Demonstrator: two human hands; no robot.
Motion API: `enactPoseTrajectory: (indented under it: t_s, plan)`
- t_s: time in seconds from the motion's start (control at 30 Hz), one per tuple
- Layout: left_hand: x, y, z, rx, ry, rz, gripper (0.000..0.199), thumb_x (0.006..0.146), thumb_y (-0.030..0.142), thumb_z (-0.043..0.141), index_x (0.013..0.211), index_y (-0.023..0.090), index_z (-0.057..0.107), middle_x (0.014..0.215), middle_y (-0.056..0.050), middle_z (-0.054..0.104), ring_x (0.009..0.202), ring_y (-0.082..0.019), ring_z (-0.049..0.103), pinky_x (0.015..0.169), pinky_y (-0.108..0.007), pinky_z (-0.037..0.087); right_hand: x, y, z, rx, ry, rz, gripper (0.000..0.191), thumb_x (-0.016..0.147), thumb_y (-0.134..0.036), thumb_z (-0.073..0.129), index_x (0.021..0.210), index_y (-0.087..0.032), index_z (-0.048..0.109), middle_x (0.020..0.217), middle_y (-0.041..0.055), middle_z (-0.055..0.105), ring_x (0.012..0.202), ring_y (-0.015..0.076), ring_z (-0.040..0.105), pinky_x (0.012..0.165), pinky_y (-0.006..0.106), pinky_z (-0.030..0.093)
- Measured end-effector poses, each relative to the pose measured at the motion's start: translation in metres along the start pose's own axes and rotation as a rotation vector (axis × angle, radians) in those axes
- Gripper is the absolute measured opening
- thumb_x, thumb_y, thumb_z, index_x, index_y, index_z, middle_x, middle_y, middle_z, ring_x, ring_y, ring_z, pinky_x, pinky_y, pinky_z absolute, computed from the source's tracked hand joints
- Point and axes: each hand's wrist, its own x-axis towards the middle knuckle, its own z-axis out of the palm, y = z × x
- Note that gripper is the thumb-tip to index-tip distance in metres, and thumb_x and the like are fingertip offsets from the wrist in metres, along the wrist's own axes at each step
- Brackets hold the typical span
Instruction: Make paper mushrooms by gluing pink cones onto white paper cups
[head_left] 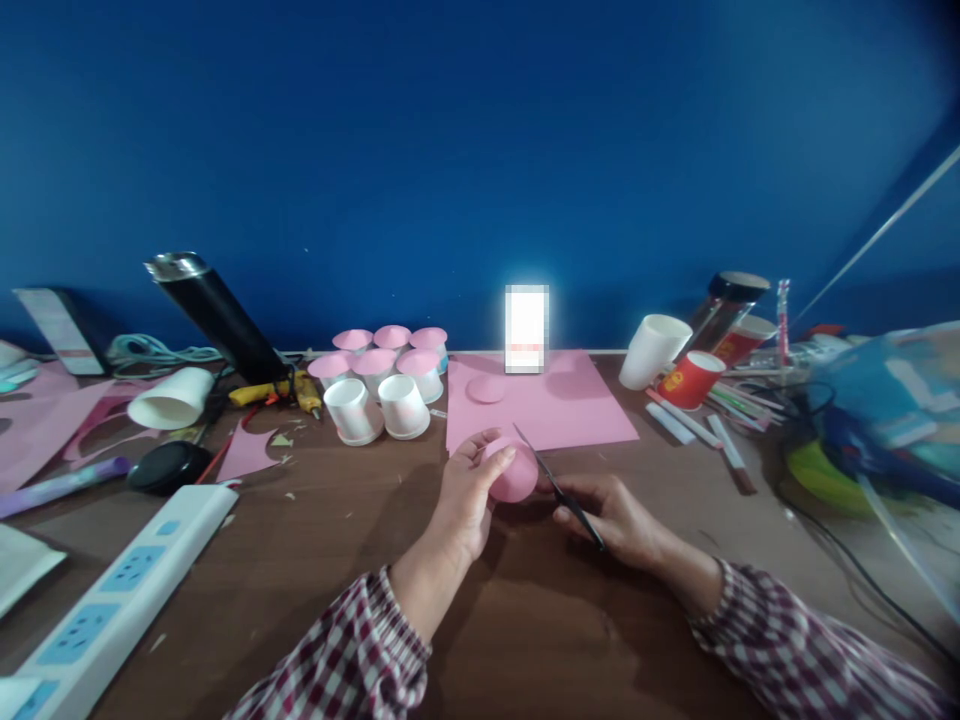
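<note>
Pink disc [517,482]: near side of the pink sheet [581,405] in the head view; probably light, flexible, easily creased, best held near its edge.
Left hand [466,498]: thumb and fingers pinch the disc.
Right hand [616,520]: fingers curled around scissors [577,514].

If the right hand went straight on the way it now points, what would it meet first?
Most likely the pink disc held in the left hand, just ahead of the right hand and its scissors; one view leaves the exact depth unclear.
</note>
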Motion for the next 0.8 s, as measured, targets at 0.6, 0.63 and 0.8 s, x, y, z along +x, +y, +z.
enactPoseTrajectory:
  t_s: [0.6, 0.63, 0.8]
  plan:
    - [0.0001, 0.0021, 0.0005, 0.018, -0.013, -0.007, 0.056, 0.055, 0.027, 0.082, 0.102, 0.015, 0.055, 0.077, 0.000, 0.064, 0.063, -0.011, 0.058, 0.063, -0.023, 0.044, 0.0010, -0.0017, -0.0005, -0.009, 0.006, -0.023, 0.050, 0.078, -0.044, 0.065, 0.117, -0.013, 0.063, 0.092, 0.0100, 0.071, 0.083, 0.0228, 0.065, 0.064, 0.028, 0.053]
    - [0.0003, 0.0020, 0.0001, 0.016, -0.015, -0.005, 0.056, 0.054, 0.028, 0.082, 0.102, 0.015, 0.056, 0.078, -0.001, 0.064, 0.063, -0.011, 0.058, 0.063, -0.023, 0.044, 0.0010, -0.0015, -0.0004, -0.006, 0.006, -0.016, 0.050, 0.078, -0.044, 0.066, 0.117, -0.012, 0.063, 0.091, 0.0099, 0.071, 0.081, 0.0221, 0.065, 0.062, 0.027, 0.053]
    - [0.0017, 0.0019, -0.0011, 0.022, -0.018, 0.000, 0.056, 0.055, 0.028, 0.082, 0.102, 0.015, 0.056, 0.080, -0.002, 0.065, 0.065, -0.012, 0.059, 0.064, -0.024, 0.044, 0.0003, -0.0005, 0.0005, 0.005, 0.018, 0.013, 0.051, 0.077, -0.044, 0.067, 0.116, -0.012, 0.064, 0.089, 0.0092, 0.071, 0.072, 0.0189, 0.064, 0.054, 0.023, 0.050]
